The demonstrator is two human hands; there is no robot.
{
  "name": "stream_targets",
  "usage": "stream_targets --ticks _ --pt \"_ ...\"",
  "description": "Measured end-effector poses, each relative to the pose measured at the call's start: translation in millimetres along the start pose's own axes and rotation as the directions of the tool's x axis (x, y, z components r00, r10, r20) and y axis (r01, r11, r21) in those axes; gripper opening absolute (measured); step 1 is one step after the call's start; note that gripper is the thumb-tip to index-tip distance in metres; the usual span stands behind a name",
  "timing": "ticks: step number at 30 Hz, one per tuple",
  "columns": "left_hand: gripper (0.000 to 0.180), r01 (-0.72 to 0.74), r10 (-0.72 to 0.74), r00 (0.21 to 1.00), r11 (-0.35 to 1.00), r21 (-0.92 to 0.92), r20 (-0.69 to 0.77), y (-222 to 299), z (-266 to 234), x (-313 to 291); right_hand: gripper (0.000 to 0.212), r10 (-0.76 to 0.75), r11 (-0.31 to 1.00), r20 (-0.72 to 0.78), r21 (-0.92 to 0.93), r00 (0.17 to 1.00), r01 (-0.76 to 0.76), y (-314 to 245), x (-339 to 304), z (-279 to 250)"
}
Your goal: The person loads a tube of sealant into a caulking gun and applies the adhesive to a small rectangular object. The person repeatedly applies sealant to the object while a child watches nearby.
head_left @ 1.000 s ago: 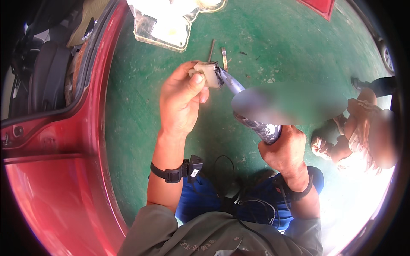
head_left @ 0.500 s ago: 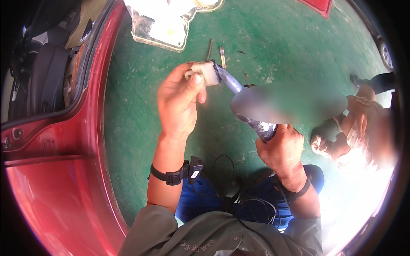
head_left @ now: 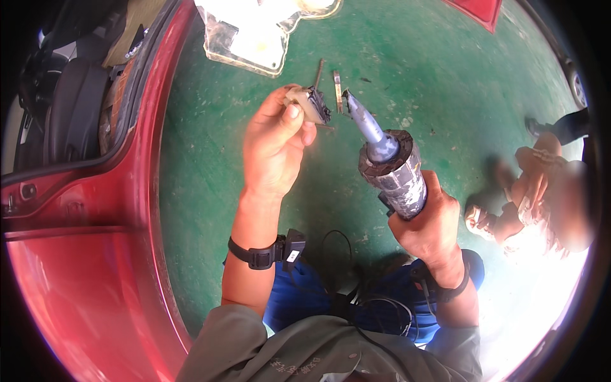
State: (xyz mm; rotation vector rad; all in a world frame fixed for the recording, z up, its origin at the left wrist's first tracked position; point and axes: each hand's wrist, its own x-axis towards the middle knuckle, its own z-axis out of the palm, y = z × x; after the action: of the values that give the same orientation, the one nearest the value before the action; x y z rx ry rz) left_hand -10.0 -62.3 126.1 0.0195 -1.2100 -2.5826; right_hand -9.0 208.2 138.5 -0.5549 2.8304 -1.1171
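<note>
My left hand pinches a small whitish plastic block between thumb and fingers. A rough mass of black sealant covers the block's right side. In my right hand is a caulking gun, its thick barrel smeared black and white. The fingers wrap around the barrel's lower part. A tapered blue-grey nozzle points up and left, with black sealant on its tip. The tip is a short gap to the right of the block, not touching it.
A red car body with a dark seat inside stands at left. On the green floor lie a clear lamp-like housing, a thin rod and a flat metal strip. A person crouches at right.
The caulking gun's nozzle has come away from the block, and the gun has swung more upright. The block has turned slightly, showing more black sealant on its side.
</note>
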Motion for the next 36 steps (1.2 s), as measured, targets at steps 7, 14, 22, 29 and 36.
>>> stream_targets --ticks 7,14,22,29,36 --pt "0.039 0.057 -0.058 0.998 0.998 -0.040 -0.010 0 7 0 0.045 0.011 0.998 0.116 0.056 0.993 -0.018 -1 1 -3" --pt "0.040 0.078 -0.079 0.997 0.997 -0.023 -0.009 -1 11 0 0.046 0.015 0.999 0.118 0.049 0.993 -0.021 0 0 -2" --pt "0.040 0.065 -0.063 0.997 0.998 0.025 -0.050 -1 12 -1 0.044 -0.024 1.000 0.084 -0.013 0.996 0.025 1 -2 1" --pt "0.034 -0.027 0.026 1.000 0.989 0.148 0.011 2 8 -4 0.045 -0.003 0.998 0.099 -0.065 0.995 0.010 6 -3 5" --pt "0.038 -0.050 0.076 0.994 0.953 0.298 -0.077 3 16 -6 0.049 0.023 0.985 0.062 -0.171 0.998 -0.012 6 -7 16"
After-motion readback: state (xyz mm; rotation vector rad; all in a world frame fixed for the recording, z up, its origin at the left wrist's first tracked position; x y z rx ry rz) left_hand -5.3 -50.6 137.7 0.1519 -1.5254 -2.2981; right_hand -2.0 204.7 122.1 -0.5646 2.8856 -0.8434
